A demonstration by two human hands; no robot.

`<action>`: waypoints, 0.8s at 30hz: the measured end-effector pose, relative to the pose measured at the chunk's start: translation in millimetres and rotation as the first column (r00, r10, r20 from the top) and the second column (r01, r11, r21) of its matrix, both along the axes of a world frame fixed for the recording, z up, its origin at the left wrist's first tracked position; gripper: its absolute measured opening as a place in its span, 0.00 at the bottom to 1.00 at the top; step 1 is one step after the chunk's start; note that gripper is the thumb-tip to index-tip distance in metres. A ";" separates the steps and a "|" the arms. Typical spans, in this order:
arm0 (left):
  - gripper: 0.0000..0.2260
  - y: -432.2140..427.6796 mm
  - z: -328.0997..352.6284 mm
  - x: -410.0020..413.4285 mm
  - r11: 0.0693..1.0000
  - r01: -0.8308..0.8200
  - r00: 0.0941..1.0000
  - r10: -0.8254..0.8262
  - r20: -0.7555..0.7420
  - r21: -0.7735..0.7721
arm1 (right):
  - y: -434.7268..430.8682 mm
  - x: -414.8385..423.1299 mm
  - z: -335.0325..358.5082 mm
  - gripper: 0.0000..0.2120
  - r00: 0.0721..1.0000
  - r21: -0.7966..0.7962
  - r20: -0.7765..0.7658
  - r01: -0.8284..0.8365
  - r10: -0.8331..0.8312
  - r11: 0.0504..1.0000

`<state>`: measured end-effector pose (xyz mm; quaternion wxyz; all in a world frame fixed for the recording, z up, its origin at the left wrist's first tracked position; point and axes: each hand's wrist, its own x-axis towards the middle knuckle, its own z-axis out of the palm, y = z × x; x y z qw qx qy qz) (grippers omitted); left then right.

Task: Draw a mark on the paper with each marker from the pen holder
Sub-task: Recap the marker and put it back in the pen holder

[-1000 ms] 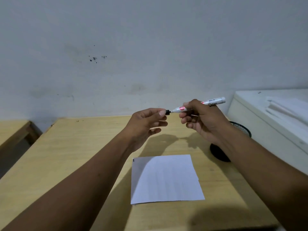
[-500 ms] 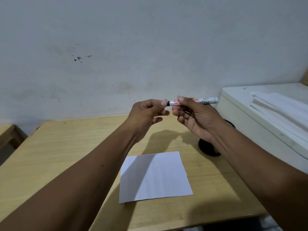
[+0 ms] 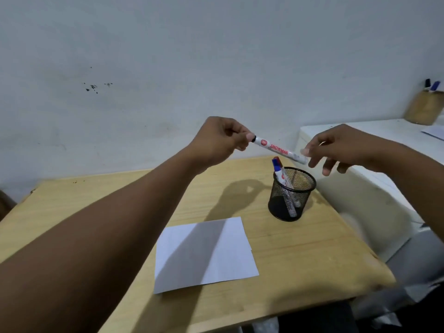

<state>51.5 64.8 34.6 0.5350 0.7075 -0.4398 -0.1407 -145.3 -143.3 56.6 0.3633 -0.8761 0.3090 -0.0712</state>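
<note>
Both arms were stretched out above the wooden table [image 3: 300,248]. The left hand [image 3: 221,140] was closed in a pinch on the black-capped end of the white marker [image 3: 278,150], which slanted down to the right in the air, just above the black mesh pen holder [image 3: 292,194]. The right hand [image 3: 336,147] had its fingers spread loose, only a fingertip touching the marker's far end, gripping nothing. Red lettering on the barrel read "SNOWMAN". A blue-capped marker [image 3: 282,175] leaned inside the holder. The paper [image 3: 204,253] lay flat near the table's front edge. Half a second earlier the right hand had clasped the barrel; now it had let go and the left carried it alone.
</note>
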 end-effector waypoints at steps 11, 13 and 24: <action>0.16 -63.9 -20.5 -43.3 0.948 0.045 0.900 -0.176 0.399 0.315 | -4.9 7.2 -16.9 0.06 0.997 -0.119 0.019 -0.068 0.071 0.991; 0.17 -68.2 -22.2 -43.0 0.957 0.019 0.934 -0.121 0.336 0.290 | -4.6 11.2 -15.8 0.06 0.997 -0.120 0.045 -0.060 0.066 0.991; 0.06 -70.5 -13.7 -31.5 0.975 -0.089 0.965 0.033 0.260 0.205 | 4.3 29.8 -11.2 0.05 0.984 -0.080 0.169 -0.046 0.059 0.996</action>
